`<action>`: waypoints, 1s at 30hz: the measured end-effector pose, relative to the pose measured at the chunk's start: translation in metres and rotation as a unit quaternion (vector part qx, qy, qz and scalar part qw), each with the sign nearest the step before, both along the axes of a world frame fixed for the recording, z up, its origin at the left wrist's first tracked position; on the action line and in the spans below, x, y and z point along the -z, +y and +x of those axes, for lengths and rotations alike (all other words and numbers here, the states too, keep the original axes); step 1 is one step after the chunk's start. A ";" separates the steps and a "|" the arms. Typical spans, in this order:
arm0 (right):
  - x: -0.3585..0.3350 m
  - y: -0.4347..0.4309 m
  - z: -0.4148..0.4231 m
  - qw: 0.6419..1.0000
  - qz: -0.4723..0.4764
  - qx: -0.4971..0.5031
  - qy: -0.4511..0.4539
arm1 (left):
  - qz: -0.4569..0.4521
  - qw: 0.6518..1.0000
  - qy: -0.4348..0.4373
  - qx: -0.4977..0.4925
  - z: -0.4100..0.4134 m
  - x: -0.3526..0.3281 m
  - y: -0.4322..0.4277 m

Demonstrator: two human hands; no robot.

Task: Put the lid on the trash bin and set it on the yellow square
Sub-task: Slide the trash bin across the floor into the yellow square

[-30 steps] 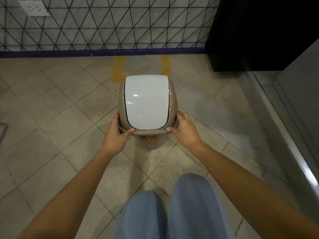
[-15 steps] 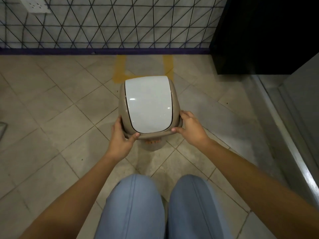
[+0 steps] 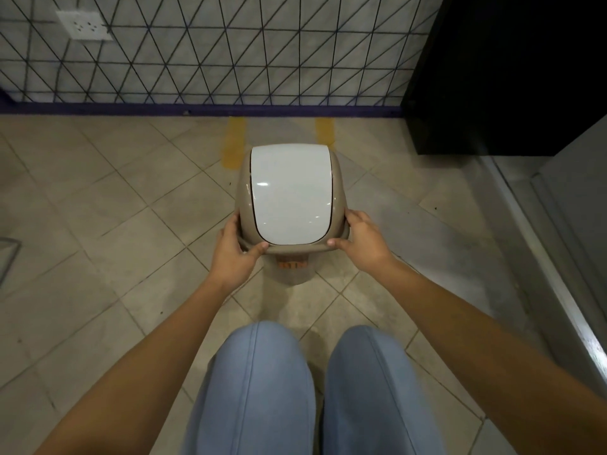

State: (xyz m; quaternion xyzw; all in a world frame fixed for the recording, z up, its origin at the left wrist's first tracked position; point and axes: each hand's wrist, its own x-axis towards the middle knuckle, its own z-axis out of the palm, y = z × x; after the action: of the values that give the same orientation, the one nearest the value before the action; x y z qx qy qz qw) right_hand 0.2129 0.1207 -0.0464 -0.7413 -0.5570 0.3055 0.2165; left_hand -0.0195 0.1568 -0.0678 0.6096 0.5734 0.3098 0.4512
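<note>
Both hands, left hand [image 3: 231,254] and right hand [image 3: 363,239], clamp the trash bin [image 3: 292,224] at its rim, lid [image 3: 290,195] already seated. The yellow square [image 3: 235,146] lies at twelve o'clock; next move: carry it forward, set down squarely.

You're over a beige diagonal-tiled floor [image 3: 98,198]. Ahead: white wall with black triangular line pattern [image 3: 230,50], white wall socket [image 3: 84,25] upper left, dark purple skirting strip [image 3: 131,108]. Black cabinet [image 3: 505,73] on the right, grey metal threshold rail [image 3: 558,274] below it.
</note>
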 end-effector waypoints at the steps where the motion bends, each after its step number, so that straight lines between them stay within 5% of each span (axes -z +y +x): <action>1: 0.000 0.003 -0.002 1.000 0.003 0.002 -0.002 | -0.002 1.000 0.005 -0.003 -0.001 0.000 0.003; 30: 0.007 0.116 0.017 1.000 0.024 0.017 0.005 | -0.021 0.999 -0.029 0.016 0.015 0.013 0.116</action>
State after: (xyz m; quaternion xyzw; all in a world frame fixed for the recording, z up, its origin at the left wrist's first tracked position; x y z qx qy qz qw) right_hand 0.2298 0.2367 -0.0537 -0.7439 -0.5504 0.2917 0.2421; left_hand -0.0041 0.2729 -0.0807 0.5999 0.5569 0.3083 0.4847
